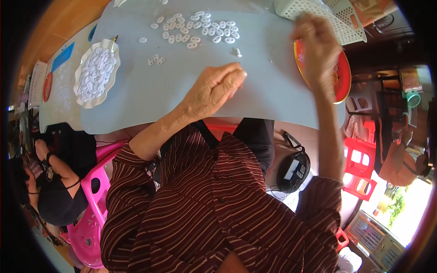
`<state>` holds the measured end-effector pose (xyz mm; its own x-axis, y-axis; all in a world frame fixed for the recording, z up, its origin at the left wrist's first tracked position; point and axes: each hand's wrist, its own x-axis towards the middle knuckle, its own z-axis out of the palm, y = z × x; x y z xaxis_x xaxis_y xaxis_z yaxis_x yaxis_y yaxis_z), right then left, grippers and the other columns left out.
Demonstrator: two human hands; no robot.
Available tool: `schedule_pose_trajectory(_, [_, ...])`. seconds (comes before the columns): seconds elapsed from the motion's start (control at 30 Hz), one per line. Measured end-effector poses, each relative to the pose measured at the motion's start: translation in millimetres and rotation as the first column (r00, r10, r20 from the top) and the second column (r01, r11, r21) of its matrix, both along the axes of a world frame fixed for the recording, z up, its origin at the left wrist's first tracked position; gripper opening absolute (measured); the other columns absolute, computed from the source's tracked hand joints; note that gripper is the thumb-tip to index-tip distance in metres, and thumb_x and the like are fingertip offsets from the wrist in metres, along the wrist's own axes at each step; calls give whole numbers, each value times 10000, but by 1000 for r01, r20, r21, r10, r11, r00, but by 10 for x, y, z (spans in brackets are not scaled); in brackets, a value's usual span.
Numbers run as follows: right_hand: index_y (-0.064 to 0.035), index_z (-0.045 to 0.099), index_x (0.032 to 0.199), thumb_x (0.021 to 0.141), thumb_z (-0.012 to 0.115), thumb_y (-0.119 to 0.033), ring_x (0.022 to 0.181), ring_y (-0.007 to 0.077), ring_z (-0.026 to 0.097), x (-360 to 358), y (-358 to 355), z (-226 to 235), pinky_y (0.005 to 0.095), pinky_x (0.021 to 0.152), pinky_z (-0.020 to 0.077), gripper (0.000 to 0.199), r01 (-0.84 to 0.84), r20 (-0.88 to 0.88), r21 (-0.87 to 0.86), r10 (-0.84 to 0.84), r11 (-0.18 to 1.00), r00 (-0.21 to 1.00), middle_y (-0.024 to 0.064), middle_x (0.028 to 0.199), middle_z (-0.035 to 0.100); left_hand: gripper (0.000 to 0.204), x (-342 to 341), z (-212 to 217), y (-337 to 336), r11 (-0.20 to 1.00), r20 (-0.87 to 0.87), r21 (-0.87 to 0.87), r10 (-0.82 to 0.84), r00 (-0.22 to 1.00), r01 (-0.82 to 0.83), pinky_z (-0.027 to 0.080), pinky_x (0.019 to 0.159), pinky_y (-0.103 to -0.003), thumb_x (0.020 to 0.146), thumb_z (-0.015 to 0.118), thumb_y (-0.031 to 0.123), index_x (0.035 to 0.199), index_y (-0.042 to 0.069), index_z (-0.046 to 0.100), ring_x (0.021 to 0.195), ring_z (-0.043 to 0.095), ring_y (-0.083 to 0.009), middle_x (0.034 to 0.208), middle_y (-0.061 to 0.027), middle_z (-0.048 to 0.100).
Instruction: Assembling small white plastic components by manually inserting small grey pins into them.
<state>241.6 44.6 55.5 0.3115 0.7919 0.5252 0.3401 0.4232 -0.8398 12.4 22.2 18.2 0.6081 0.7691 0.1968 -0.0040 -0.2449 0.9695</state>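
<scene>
My left hand hovers over the near middle of the grey table, its fingers curled and pressed together. Whatever they may hold is hidden. Blurred by motion, my right hand is above the left side of a red tray with a yellow rim; its fingers cannot be made out. A small white peg-like piece stands on the table beyond my left hand. Farther off lie many loose white oval pieces with two openings. A small cluster of the same pieces is nearer, to the left.
On the left, a scalloped white dish is heaped with similar white pieces. A cream perforated basket stands at the far right. Someone in dark clothes sits at the left by a pink chair. Red stools stand at the right.
</scene>
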Motion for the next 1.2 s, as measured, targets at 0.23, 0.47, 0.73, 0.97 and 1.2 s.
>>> schedule_pose_trajectory(0.23, [-76, 675, 939, 816, 641, -150, 694, 129, 628, 1351, 828, 467, 260, 657, 476, 147, 410, 690, 316, -504, 855, 520, 43, 781, 677, 335, -105, -146, -185, 987, -48, -156, -46, 998, 38, 334, 526, -240, 964, 415, 245, 732, 22, 509, 565, 380, -71, 601, 5, 446])
schedule_pose_trajectory(0.47, [-81, 659, 926, 828, 622, -79, 676, 145, 623, 126, 585, 131, 250, 633, 491, 105, 9, 633, 162, -111, 987, 766, 47, 797, 662, 321, -301, -82, -311, 967, -12, -248, 57, 998, -58, 349, 548, -241, 959, 402, 212, 722, 18, 498, 588, 399, -82, 622, -1, 465])
schedule_pose_trajectory(0.73, [-9, 630, 968, 783, 612, -7, 685, 219, 611, -1542, 343, -380, 315, 617, 511, 185, -558, 517, -237, 589, 795, 621, 84, 854, 619, 334, -542, -35, -338, 948, 117, -205, 271, 956, -243, 408, 715, -320, 963, 376, 216, 719, 17, 484, 739, 510, -203, 641, -55, 484])
schedule_pose_trajectory(0.97, [12, 614, 947, 750, 599, 26, 700, 265, 599, -1671, 416, -473, 328, 581, 506, 198, -511, 783, -334, 535, 792, 318, 100, 850, 559, 333, -728, -146, -381, 909, 137, -221, 388, 911, -353, 387, 631, -263, 952, 415, 233, 746, -12, 506, 644, 448, -117, 652, -38, 493])
schedule_pose_trajectory(1.2, [-5, 634, 799, 709, 661, 8, 671, 212, 618, -1479, 231, -407, 327, 598, 511, 95, -568, 487, -231, 599, 790, 635, 78, 740, 609, 356, -742, -70, -275, 890, 76, -153, 444, 893, -430, 391, 695, -263, 959, 415, 273, 744, 3, 501, 706, 481, -131, 667, -41, 508])
